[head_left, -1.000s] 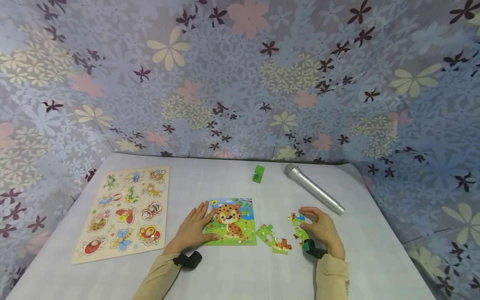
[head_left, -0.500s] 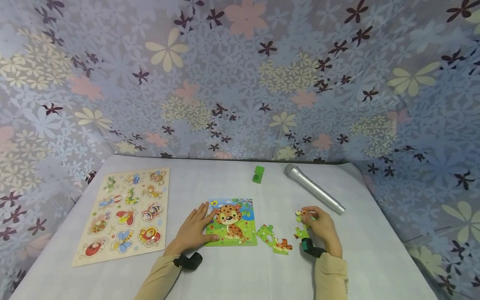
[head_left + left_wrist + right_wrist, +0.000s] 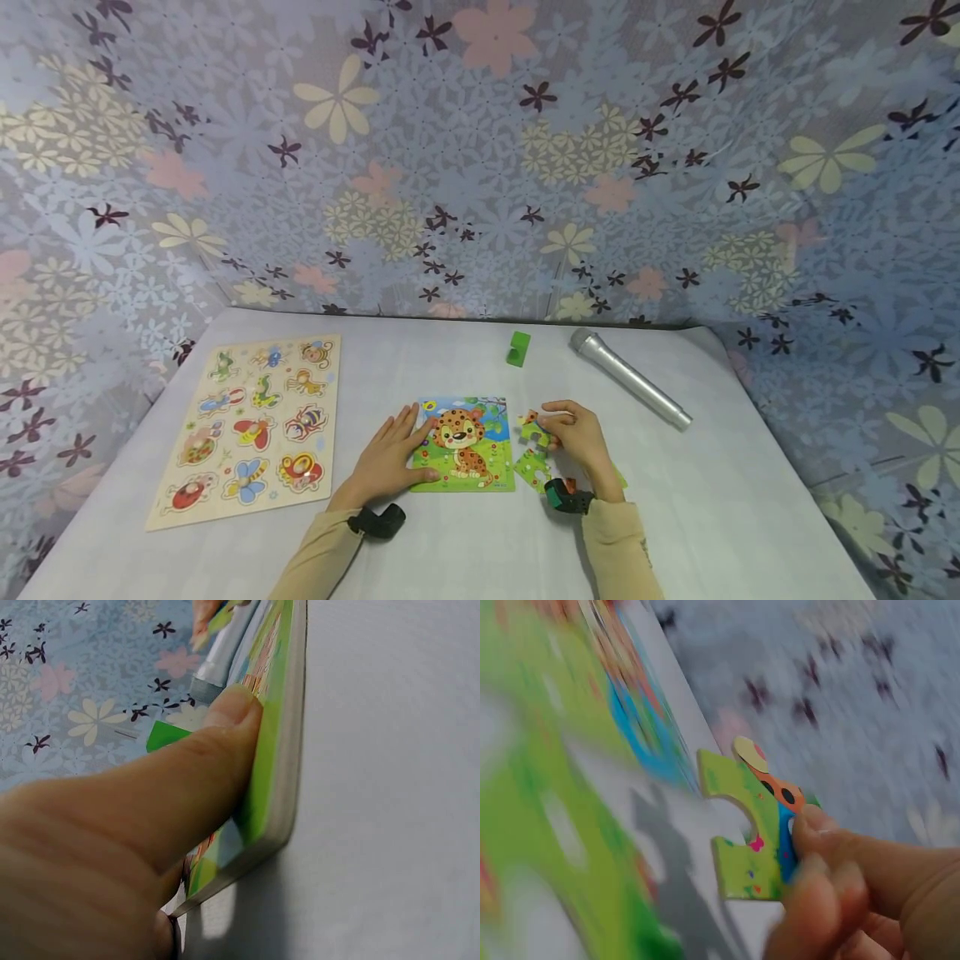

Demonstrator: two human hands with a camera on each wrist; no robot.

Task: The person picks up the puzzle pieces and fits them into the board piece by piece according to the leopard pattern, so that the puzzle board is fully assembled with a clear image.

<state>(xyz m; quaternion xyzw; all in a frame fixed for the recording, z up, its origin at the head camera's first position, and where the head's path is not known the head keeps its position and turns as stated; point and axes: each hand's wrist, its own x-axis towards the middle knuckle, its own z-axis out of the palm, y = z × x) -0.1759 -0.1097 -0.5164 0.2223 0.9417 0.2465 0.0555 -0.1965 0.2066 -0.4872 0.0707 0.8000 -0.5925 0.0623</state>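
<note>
My left hand point(image 3: 390, 458) lies along the left side of a square leopard puzzle board point(image 3: 491, 477), fingers straight. In the left wrist view the thumb point(image 3: 187, 769) rests on the board's green face near its edge. To the right of the board, my right hand point(image 3: 581, 437) pinches a jigsaw piece point(image 3: 742, 877) with green, orange and blue on it, between thumb and fingertips. Below that hand lies a loose green piece point(image 3: 531, 471), and an orange one point(image 3: 571, 484) is mostly hidden by the wrist camera. Another green piece point(image 3: 620, 476) peeks out behind the right wrist.
A wooden insect peg puzzle point(image 3: 225, 442) lies at the left of the white table point(image 3: 450, 550). Toward the back are a small notched green block point(image 3: 517, 350) and a silver microphone point(image 3: 630, 379) set diagonally. Floral fabric point(image 3: 480, 167) hangs behind the table.
The right hand has gathered up the jigsaw piece at the right and carried it left, near the board's right edge. The left hand has stayed on the board.
</note>
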